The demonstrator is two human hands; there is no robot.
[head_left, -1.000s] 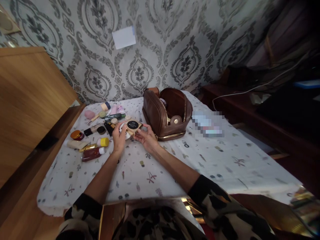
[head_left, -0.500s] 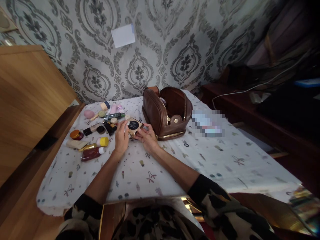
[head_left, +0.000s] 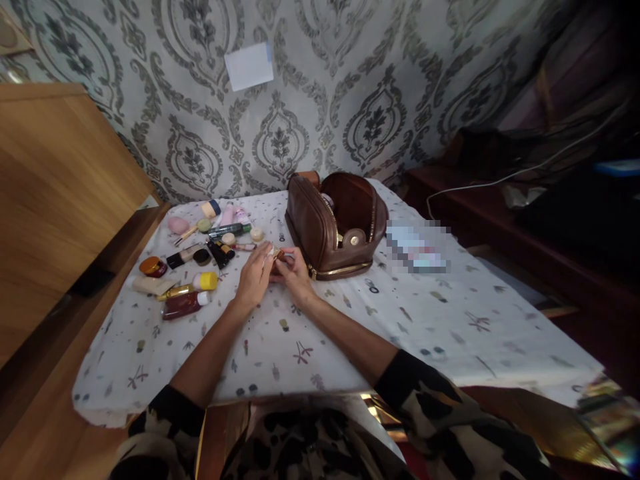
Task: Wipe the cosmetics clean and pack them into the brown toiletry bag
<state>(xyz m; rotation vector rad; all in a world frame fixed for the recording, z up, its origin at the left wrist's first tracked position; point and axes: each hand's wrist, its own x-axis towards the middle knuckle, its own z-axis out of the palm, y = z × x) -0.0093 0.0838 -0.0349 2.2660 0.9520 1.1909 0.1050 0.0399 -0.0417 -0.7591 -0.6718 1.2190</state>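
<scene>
Between both hands is a small gold compact [head_left: 278,254] with a black oval on its face, turned so that only a gold edge shows. My left hand [head_left: 254,275] is closed on its left side. From the right, my right hand [head_left: 296,275] grips it with bent fingers, which hide most of it. Just behind my right hand stands a brown cosmetic bag [head_left: 313,230], unzipped and gaping, with an item showing inside. To the left of my hands lie a tube with a lip-gloss look [head_left: 244,247], a cream round pot [head_left: 257,234] and black tubes [head_left: 220,253].
More cosmetics spread over the table's left side: a dark red bottle [head_left: 183,305], a yellow-capped bottle [head_left: 206,281], an amber jar [head_left: 153,267] and a pink sponge [head_left: 178,225]. A blurred-out item [head_left: 417,247] lies right of the bag. A wooden panel [head_left: 65,200] borders the left.
The compact has been tilted, so its black oval face no longer shows. My left hand has moved slightly right, closer to my right hand, uncovering the tube and round pot behind.
</scene>
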